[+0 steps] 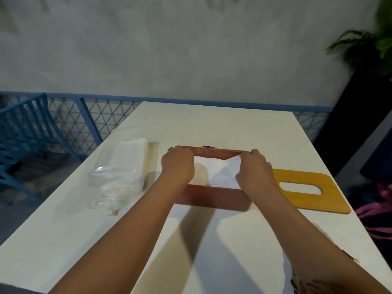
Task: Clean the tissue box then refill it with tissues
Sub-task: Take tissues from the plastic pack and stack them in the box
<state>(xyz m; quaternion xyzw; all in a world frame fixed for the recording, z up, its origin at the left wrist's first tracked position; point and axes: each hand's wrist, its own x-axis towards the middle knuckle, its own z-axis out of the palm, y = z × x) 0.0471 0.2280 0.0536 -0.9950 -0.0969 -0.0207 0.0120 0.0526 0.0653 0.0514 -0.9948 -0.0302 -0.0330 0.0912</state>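
You are reaching both bare arms out over the white bench and holding the tissue box, which is sitting upright near the middle of the bench with its top open. Your left hand is gripping the far left corner of the box, its grip closed with the fingers curling over the rim. Your right hand is doing the same at the far right corner, grip closed over the rim and thumb pointing down toward the inside. The blur is hiding whether it is also catching any tissue.

The tissues are lying inside the box as a white layer between your two hands, rising toward the right side. The yellow lid, with its oval slot, is lying flat on the bench just to the right of the box, partly behind your right wrist. A clear plastic pack holding more white tissue is lying on the bench to the left of the box, apart from it, its near end crumpled. Something small and purple is peeking out behind the far wall of the box.

A blue chair is standing off the left edge of the bench. A blue mesh fence is running along the wall behind it. A green plant is standing at the far right.
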